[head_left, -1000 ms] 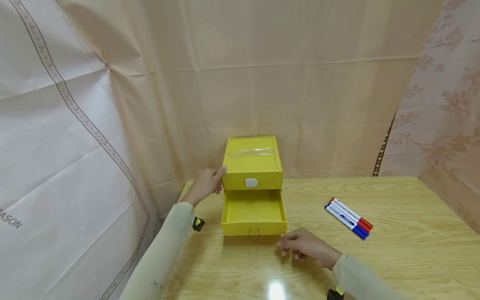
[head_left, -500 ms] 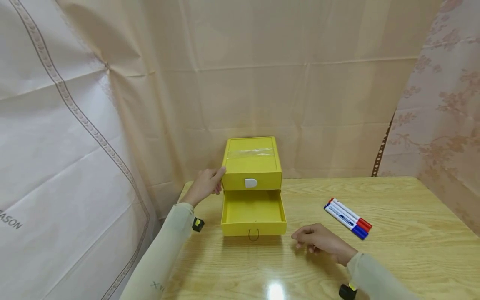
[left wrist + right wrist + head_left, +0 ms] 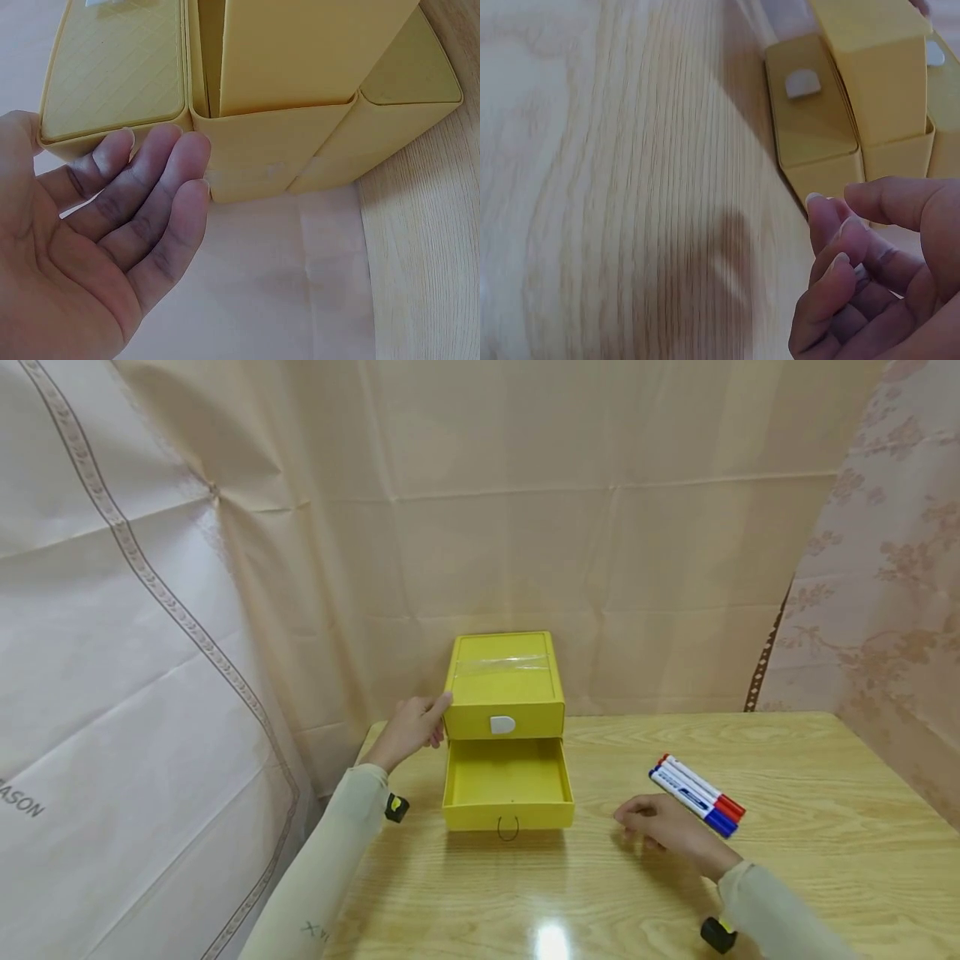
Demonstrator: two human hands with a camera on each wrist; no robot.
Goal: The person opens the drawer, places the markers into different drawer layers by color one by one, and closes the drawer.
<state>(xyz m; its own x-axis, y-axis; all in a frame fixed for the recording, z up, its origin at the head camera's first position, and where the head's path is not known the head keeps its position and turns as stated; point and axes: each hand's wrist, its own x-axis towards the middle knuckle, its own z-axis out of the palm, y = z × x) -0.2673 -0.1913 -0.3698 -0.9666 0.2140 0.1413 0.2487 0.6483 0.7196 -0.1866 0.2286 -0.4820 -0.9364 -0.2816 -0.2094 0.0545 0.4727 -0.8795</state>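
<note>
A yellow drawer unit (image 3: 504, 670) stands at the table's back edge, its top drawer closed with a white handle (image 3: 502, 725). Below that, the middle drawer (image 3: 508, 817) is pulled out, and its inside looks bare. A closed lower drawer (image 3: 814, 112) shows in the right wrist view. My left hand (image 3: 411, 727) rests on the unit's left side, with the thumb at the upper front corner and fingertips against the side wall (image 3: 255, 157). My right hand (image 3: 678, 833), loosely curled and holding nothing, hovers over the table, nearest to several red and blue markers (image 3: 693, 793).
The wooden table (image 3: 465, 893) reaches right of the markers and in front of the unit. Behind it hangs a beige cloth (image 3: 495, 527), with a white cloth (image 3: 135, 710) on the left. Clear tape (image 3: 502, 665) crosses the unit's top.
My right hand has moved rightward and slightly away from me, from beside the pulled-out drawer towards the markers. My left hand, the drawer unit and the markers have stayed in place.
</note>
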